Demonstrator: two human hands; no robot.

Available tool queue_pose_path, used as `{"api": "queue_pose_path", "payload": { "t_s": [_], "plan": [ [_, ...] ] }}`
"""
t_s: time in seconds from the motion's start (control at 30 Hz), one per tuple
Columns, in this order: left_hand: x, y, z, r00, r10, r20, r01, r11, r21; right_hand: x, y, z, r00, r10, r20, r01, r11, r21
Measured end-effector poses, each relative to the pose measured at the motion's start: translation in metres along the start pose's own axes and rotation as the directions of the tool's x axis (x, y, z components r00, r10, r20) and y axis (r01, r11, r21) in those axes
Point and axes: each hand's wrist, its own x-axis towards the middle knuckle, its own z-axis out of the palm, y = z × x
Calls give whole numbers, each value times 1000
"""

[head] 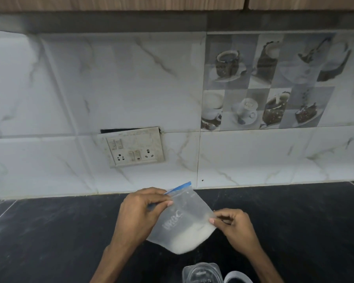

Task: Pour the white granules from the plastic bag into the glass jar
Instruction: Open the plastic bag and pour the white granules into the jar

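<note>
- The left hand [139,213] pinches the plastic bag [184,215] at its top edge, fingers curled by the blue zip strip [179,188].
- The right hand [236,227] pinches the bag's opposite edge between thumb and forefinger.
- The bag hangs tilted above the black counter [49,231], with the white granules [189,238] settled in its lowest corner.
- The glass jar [201,272] stands below the bag, nearer the person (the frame cuts it off), with a white-rimmed round thing [237,277] just beside it.
- A switchboard [134,147] sits in the tiled wall [253,156] behind.
</note>
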Motion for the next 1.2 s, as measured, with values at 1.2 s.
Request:
{"api": "queue_pose_path", "payload": {
  "t_s": [1.2],
  "plan": [
    [-55, -17, 3, 977, -151, -148, 96, 940, -327, -27, -24, -5, 945, -206, -256, 164, 971, -175]
  ]
}}
